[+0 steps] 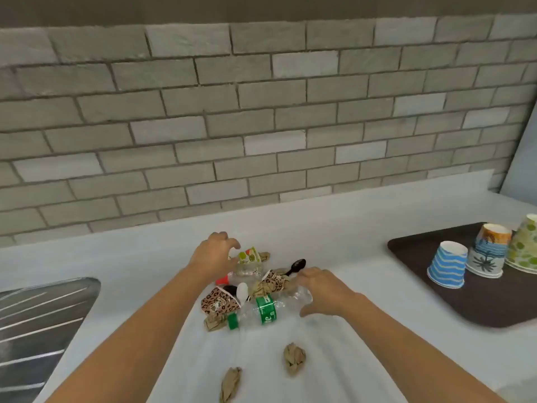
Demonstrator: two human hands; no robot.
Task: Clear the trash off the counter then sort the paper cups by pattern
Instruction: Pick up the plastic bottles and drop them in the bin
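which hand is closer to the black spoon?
Right. The right hand is right beside the black spoon, fingertips close to its handle; the left hand is well off to its left.

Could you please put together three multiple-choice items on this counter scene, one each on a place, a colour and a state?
1. Where does the blue-striped paper cup stand?
A. on the dark tray
B. in the sink
C. in the heap of trash

2. What colour is the label on the crushed plastic bottle?
A. red
B. blue
C. green

3. How does the blue-striped paper cup stand?
A. upright
B. upside down
C. on its side

Answers:
1 A: it sits on the tray at the right.
2 C: a green band wraps the clear bottle.
3 B: its wide rim is down and its narrow base is up.
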